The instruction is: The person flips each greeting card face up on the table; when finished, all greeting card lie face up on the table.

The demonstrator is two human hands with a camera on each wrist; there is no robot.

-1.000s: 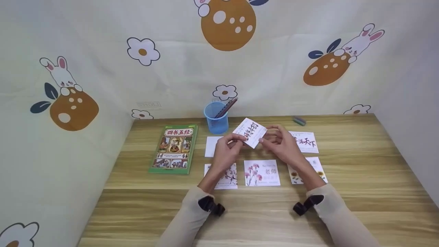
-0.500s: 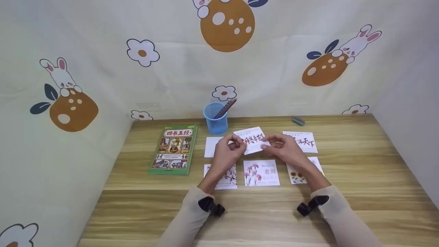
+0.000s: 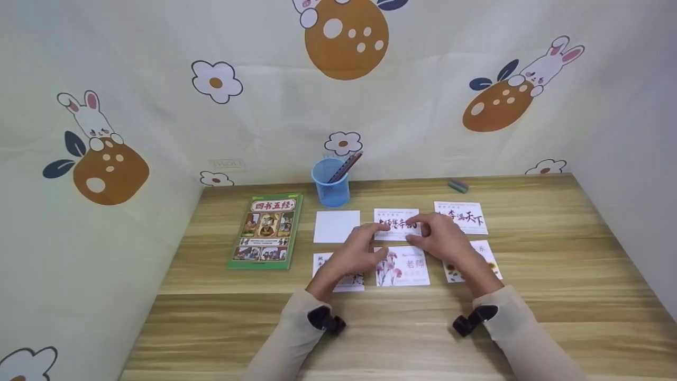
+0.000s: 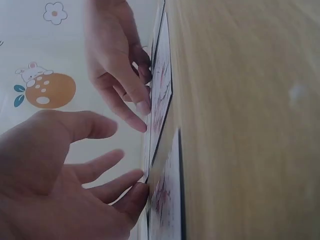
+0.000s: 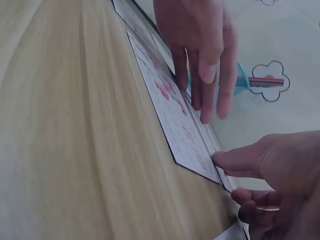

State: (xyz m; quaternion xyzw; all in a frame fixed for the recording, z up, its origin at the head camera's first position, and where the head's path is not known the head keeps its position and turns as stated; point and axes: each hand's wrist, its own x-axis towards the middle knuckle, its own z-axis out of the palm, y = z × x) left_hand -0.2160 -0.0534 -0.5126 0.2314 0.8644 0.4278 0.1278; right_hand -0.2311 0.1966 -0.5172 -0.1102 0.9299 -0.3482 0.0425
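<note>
A white card with dark red calligraphy (image 3: 396,214) lies flat on the wooden table in the back row's middle. My right hand (image 3: 443,239) has its thumb and fingertips on the card's right end, thumb near the lower edge. At the card's left end is my left hand (image 3: 355,253), fingers spread and relaxed, holding nothing; its thumb hangs over the pink carnation card (image 3: 404,272) in front. In the left wrist view the left fingers (image 4: 122,185) reach down close to the cards. The right wrist view has the right thumb (image 5: 240,159) along the cards' edge.
Left of the calligraphy card lies a blank white card (image 3: 337,225), and right of it another calligraphy card (image 3: 470,210). A blossom card (image 3: 349,286) and a sunflower card (image 3: 482,254) flank the carnation card. Behind stand a blue pen cup (image 3: 333,191), a green book (image 3: 267,233) and a small dark green piece (image 3: 458,186).
The calligraphy card, held tilted in both hands, turned level and came down flat onto the table. The left hand let go and moved slightly nearer; the right hand's fingertips stay on the card.
</note>
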